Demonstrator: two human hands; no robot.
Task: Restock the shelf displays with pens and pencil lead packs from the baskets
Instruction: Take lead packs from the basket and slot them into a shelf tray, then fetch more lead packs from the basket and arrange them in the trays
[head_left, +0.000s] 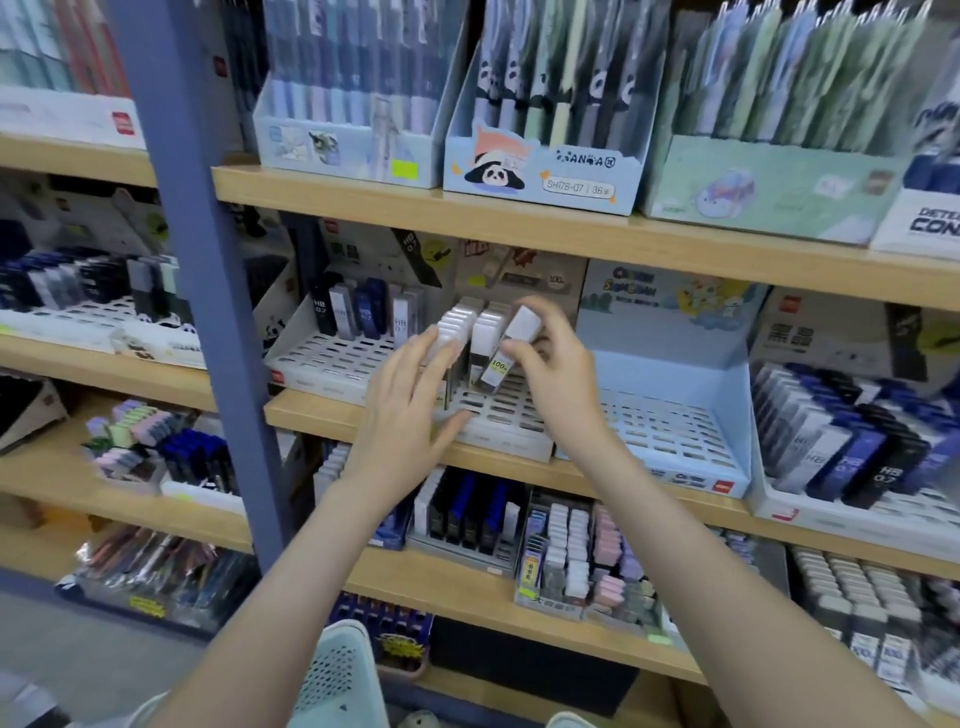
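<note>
right hand (558, 374) fingers pinching a tilted lead pack (511, 345) (white-capped) over slotted tray (511, 415), left hand (410, 410) fingers spread, released

I am facing a wooden shelf (363, 418) that is carrying slotted display trays side by side along its front edge: a white tray (332, 364) toward the left end, a grey tray (498, 415) beside it, and a blue tray (670, 431) sitting further right.

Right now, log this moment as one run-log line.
right hand: holds tilted lead pack over slotted tray | left hand: open, steadying white packs | basket: below
</note>
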